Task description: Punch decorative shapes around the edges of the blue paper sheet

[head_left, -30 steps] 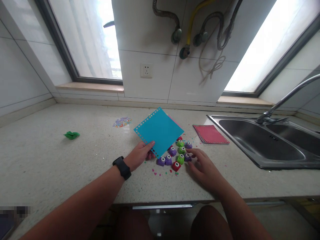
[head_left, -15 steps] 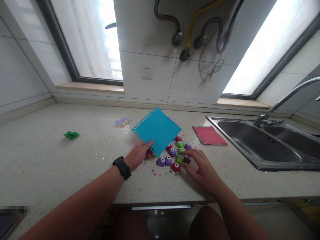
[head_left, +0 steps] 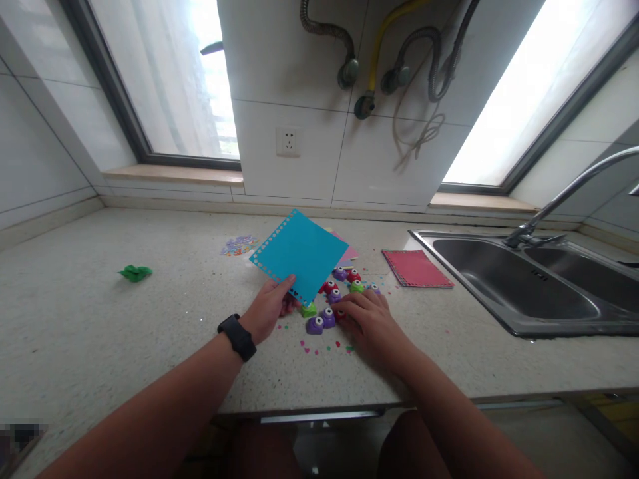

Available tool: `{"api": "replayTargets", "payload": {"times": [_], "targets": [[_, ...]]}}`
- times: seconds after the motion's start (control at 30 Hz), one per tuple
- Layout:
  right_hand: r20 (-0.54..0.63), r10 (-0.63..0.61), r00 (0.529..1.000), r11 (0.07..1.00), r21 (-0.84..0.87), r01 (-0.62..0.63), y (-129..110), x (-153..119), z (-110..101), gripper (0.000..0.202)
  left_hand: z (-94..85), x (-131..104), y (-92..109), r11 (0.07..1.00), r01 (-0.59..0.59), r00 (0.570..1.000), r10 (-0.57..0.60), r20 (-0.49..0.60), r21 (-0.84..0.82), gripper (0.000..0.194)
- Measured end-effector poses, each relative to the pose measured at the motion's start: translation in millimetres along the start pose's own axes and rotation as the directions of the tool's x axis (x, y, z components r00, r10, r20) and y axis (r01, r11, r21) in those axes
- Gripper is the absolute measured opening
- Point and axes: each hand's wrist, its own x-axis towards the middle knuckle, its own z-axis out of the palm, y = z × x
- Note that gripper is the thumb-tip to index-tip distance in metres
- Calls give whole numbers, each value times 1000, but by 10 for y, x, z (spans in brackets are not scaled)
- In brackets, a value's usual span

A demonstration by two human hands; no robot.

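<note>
My left hand (head_left: 269, 307) pinches a blue square sheet of paper (head_left: 302, 253) near its lower corner, holding it tilted above the counter. Small cut-outs line two edges of the sheet. My right hand (head_left: 370, 318) is closed over the cluster of small eye-topped craft punches, its fingertips on a red craft punch (head_left: 340, 314) that shows only partly. Around it stand purple craft punches (head_left: 315, 325), a green craft punch (head_left: 308, 310) and other red ones (head_left: 353, 276). Several punches are hidden under my right hand.
Paper confetti (head_left: 239, 245) lies in a pile at the back left, with more bits (head_left: 314, 349) near the front. A stack of red square paper (head_left: 418, 269) lies beside the steel sink (head_left: 504, 319). Pink paper (head_left: 344, 245) lies behind the blue sheet. A crumpled green piece (head_left: 135, 273) rests left.
My right hand has moved left over the punches, covering green ones, and its fingers have closed in on the red punch. The blue sheet has shifted slightly left.
</note>
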Motion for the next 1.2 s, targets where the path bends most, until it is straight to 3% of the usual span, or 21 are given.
{"api": "replayTargets", "payload": {"times": [0.1,0.2,0.3,0.4,0.63,0.77,0.93,1.03,1.2], "targets": [[-40,17,999,1000,19,-16,47,-28,-46,31,-15,14,-8,1000,-9,1000,9,-15,-22,40],[-120,174,977,985,7,-174,254,-98,-108,48,-31,27,-6,998,-32,999,30,-45,-46,38],[-20,356,934,934,-17,-357,489,-168,-134,67,-47,38,5,995,-67,994,61,-90,-71,38],[168,315,934,943,57,-329,566,-199,-114,76,-62,47,18,991,-106,987,94,-130,-87,38],[232,57,971,980,175,-99,341,-138,-54,86,-76,65,51,982,-169,972,151,-177,-89,41],[226,21,974,982,180,-62,346,-67,-117,85,-69,59,64,980,-174,972,154,-180,-101,39],[126,73,989,974,206,-98,450,0,-366,72,-66,58,69,978,-177,969,152,-197,-114,39],[158,66,985,967,233,-102,439,-38,-494,60,-64,61,72,979,-168,971,144,-192,-113,38],[224,126,967,949,257,-183,298,-139,-391,32,-68,56,70,980,-170,972,151,-179,-102,36]]}}
